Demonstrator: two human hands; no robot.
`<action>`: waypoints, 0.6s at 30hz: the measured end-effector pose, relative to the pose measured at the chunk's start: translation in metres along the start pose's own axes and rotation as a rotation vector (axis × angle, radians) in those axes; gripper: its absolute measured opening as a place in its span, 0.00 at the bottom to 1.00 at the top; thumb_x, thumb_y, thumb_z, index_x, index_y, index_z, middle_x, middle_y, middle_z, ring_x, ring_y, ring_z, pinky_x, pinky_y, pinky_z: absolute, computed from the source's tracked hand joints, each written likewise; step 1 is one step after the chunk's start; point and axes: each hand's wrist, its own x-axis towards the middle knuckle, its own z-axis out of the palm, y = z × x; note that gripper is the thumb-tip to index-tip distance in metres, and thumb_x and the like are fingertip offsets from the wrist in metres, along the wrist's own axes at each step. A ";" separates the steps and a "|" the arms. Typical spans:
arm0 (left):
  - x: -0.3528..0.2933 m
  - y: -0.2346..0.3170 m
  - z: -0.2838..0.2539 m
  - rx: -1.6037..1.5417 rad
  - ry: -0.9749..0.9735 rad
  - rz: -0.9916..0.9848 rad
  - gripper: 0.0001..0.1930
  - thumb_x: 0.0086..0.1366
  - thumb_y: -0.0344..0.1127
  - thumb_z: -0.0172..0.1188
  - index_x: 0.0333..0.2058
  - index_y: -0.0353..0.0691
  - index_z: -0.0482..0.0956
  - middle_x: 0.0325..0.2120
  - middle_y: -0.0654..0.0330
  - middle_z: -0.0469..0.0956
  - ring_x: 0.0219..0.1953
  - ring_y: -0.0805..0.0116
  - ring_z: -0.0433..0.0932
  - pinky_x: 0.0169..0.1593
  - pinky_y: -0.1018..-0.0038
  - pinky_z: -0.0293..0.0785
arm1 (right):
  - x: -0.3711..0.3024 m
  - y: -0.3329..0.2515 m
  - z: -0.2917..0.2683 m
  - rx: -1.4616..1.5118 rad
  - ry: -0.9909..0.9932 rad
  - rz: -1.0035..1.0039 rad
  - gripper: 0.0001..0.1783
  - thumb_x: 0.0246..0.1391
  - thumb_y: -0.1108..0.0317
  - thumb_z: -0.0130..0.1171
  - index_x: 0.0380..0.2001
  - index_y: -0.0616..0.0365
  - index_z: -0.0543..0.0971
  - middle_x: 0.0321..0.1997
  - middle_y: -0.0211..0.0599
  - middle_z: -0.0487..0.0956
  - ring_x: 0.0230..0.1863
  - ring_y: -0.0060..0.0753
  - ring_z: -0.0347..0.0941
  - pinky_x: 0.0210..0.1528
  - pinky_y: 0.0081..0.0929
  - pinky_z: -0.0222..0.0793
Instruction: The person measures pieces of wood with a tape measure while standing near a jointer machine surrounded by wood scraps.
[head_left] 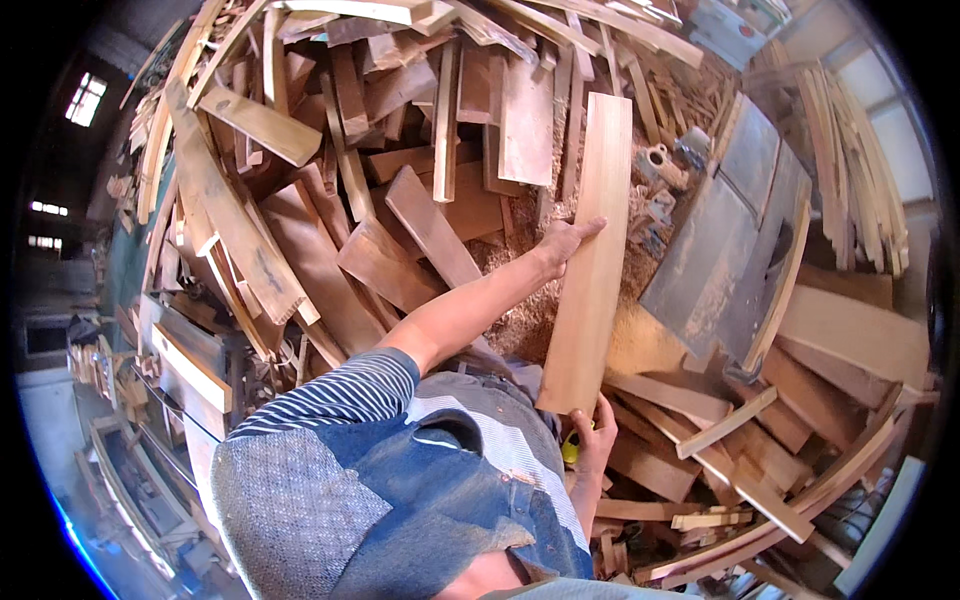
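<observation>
Plank: the long, pale, flat plank lies lengthwise in front of the person, its near end by the waist and its far end reaching out past the pile of boards; whether anything beneath supports it cannot be told.
Left hand: the left hand grasps the plank's left edge, around the middle of its length, with a digit laid over the upper face; the grip's underside is hidden.
Right hand: the right hand is curled at the near end, around a small yellow object that is mostly covered; fingers meet or nearly meet the plank's end.
Weight and stiffness: probably moderate for one arm, and stiff, with little bend to expect along its length.
Surface: it looks smooth and dry, so it should grip well, though dust from the shavings could make it slide a little.
Fragility: sturdy overall; edges and corners seem likeliest to splinter.
Best hold: both long edges near mid-length for balance, or one hand mid-edge and the other steadying the near end.
</observation>
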 end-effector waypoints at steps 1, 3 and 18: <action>0.005 -0.010 0.009 -0.028 0.018 -0.022 0.26 0.64 0.46 0.73 0.50 0.29 0.81 0.42 0.51 0.86 0.42 0.60 0.87 0.50 0.59 0.85 | 0.000 0.003 -0.009 0.002 0.017 -0.007 0.35 0.52 0.67 0.71 0.61 0.72 0.75 0.53 0.41 0.81 0.52 0.30 0.78 0.55 0.27 0.73; 0.012 -0.026 0.019 -0.056 0.003 -0.027 0.24 0.64 0.43 0.73 0.49 0.27 0.81 0.42 0.50 0.86 0.41 0.58 0.87 0.48 0.58 0.86 | -0.003 0.006 -0.028 0.022 0.021 0.047 0.35 0.54 0.64 0.71 0.62 0.70 0.74 0.52 0.42 0.82 0.50 0.29 0.78 0.51 0.25 0.74; 0.015 0.069 0.038 0.293 -0.164 0.201 0.23 0.64 0.43 0.70 0.54 0.36 0.80 0.44 0.56 0.85 0.41 0.64 0.86 0.48 0.65 0.83 | -0.054 0.060 -0.050 -0.052 0.216 0.186 0.32 0.59 0.58 0.69 0.61 0.64 0.74 0.59 0.45 0.77 0.58 0.38 0.73 0.63 0.32 0.66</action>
